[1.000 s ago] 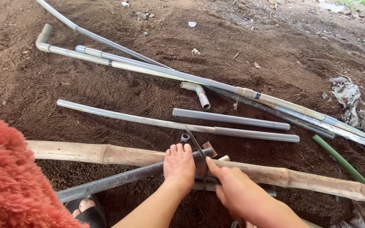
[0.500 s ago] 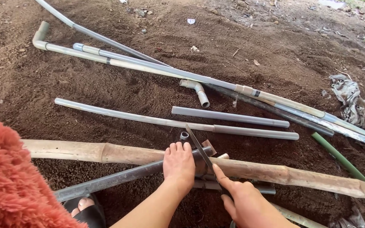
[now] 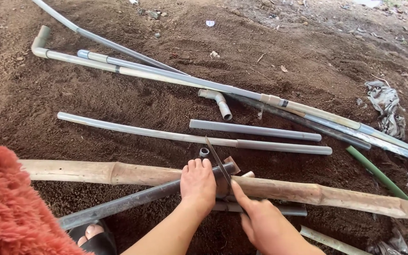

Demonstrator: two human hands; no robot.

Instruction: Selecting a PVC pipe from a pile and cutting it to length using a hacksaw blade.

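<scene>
A single head-worn camera looks steeply down and forward over bare soil [image 3: 270, 42]. It sits close to the hands: the left hand [image 3: 198, 184] and right hand [image 3: 265, 222] fill the lower centre of the frame. A bamboo pole [image 3: 119, 172] crosses the lower third, and pipes [image 3: 166, 73] run across the upper half. No second view exists to overlap.

Beyond the 1 bamboo pole [image 3: 270, 186] lie roughly 7 long grey pipes [image 3: 256, 130], though overlaps blur the count, plus 1 short elbow piece [image 3: 219, 101]. 1 green pipe [image 3: 378, 174] and 1 crumpled rag [image 3: 388, 106] sit past its right end. 2 hands work at the pole.
</scene>
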